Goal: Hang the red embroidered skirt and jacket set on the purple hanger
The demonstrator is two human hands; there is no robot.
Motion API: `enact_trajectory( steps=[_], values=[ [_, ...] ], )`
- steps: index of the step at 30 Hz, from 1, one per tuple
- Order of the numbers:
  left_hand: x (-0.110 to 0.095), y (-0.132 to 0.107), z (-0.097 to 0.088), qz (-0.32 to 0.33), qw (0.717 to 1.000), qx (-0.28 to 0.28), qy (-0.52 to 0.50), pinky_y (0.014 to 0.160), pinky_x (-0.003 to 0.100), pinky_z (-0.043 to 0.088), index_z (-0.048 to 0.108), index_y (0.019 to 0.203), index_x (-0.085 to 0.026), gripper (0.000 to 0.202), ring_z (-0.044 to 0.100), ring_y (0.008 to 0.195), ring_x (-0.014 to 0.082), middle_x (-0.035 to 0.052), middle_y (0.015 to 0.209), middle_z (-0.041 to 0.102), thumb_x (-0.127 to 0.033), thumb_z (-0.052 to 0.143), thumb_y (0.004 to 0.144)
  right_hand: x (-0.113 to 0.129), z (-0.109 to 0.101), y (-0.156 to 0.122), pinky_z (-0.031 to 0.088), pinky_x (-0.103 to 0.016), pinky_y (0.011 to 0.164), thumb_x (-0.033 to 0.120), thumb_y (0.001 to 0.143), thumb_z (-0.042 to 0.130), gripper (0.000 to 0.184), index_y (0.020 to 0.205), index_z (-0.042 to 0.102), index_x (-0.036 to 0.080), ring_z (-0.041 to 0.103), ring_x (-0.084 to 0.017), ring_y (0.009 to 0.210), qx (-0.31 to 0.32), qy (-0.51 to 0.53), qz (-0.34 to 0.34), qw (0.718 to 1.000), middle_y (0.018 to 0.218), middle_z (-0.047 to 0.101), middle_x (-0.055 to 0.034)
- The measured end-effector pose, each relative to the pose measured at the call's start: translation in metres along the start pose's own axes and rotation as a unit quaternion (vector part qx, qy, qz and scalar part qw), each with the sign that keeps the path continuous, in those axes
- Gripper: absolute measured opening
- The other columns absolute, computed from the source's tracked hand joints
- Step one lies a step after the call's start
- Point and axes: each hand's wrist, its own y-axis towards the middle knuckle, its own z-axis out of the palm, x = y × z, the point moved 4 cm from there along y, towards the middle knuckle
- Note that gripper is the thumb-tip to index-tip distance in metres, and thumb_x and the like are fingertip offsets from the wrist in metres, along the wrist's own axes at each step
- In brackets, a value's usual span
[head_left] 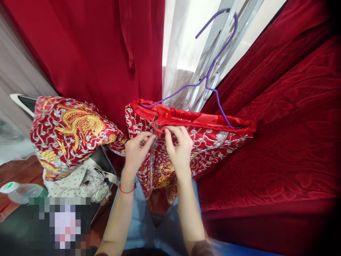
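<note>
At centre, my left hand (137, 148) and right hand (180, 147) pinch red cord (159, 131); tugging could slip the hanger (207, 76) loose.

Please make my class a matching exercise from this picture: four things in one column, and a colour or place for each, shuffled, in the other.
Things
1. hanger
2. bottle
3. bracelet
4. red cord

Colours and places
A. around the left wrist
B. between the left hand and the right hand
C. purple
D. see-through, with a white cap

Right pairs: 1-C, 2-D, 3-A, 4-B.
</note>
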Motion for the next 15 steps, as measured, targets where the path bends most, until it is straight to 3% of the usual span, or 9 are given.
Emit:
enact_trajectory(
  steps=[3, 6, 10, 12, 15],
  values=[
    [0.011, 0.012, -0.017, -0.085, 0.986, -0.138, 0.023, 0.06, 0.022, 0.046, 0.071, 0.085, -0.019, 0.021, 0.058, 0.053, 0.0106, -0.0035, 0.06, 0.063, -0.039, 0.068, 0.089, -0.011, -0.017, -0.001, 0.055, -0.035, 0.083, 0.028, 0.099, 0.053, 0.019, 0.103, 0.07, 0.021, 0.069, -0.017, 0.084, -0.124, -0.001, 0.056, 0.991, 0.093, 0.073, -0.0041],
    [0.015, 0.021, -0.02, -0.094, 0.983, -0.155, 0.023, 0.061, 0.023, 0.048, 0.068, 0.083, -0.018, 0.022, 0.061, 0.056, 0.0117, -0.0022, 0.062, 0.064, -0.039, 0.065, 0.089, -0.027, -0.025, -0.012, 0.055, -0.036, 0.078, 0.032, 0.098, 0.053, 0.02, 0.105, 0.068, 0.022, 0.069, -0.017, 0.078, -0.178, 0.037, 0.116, 0.976, 0.089, 0.072, -0.0042],
    [0.002, 0.028, -0.007, -0.014, 0.996, -0.08, 0.024, 0.085, 0.029, 0.053, 0.066, 0.099, -0.019, 0.021, 0.069, 0.087, 0.0172, 0.0048, 0.092, 0.072, -0.038, 0.062, 0.092, -0.031, -0.014, -0.019, 0.056, -0.038, 0.079, 0.032, 0.094, 0.057, 0.014, 0.101, 0.063, 0.022, 0.068, -0.018, 0.079, -0.1, 0.063, 0.115, 0.986, 0.088, 0.07, -0.0044],
    [-0.008, 0.029, 0.0, 0.03, 0.998, -0.051, 0.026, 0.098, 0.033, 0.049, 0.064, 0.105, -0.019, 0.022, 0.066, 0.103, 0.0194, 0.0072, 0.106, 0.071, -0.037, 0.061, 0.093, -0.025, -0.002, -0.016, 0.056, -0.039, 0.085, 0.03, 0.091, 0.06, 0.023, 0.112, 0.057, 0.022, 0.069, -0.019, 0.085, -0.042, 0.087, 0.101, 0.99, 0.092, 0.071, -0.0053],
    [-0.02, 0.028, 0.003, 0.071, 0.996, -0.046, 0.023, 0.102, 0.035, 0.046, 0.064, 0.104, -0.02, 0.02, 0.062, 0.108, 0.0199, 0.007, 0.11, 0.068, -0.037, 0.059, 0.094, -0.013, 0.017, -0.008, 0.056, -0.038, 0.091, 0.03, 0.09, 0.062, 0.038, 0.125, 0.048, 0.022, 0.07, -0.02, 0.095, 0.032, 0.14, 0.083, 0.986, 0.105, 0.072, -0.0087]
  ],
)
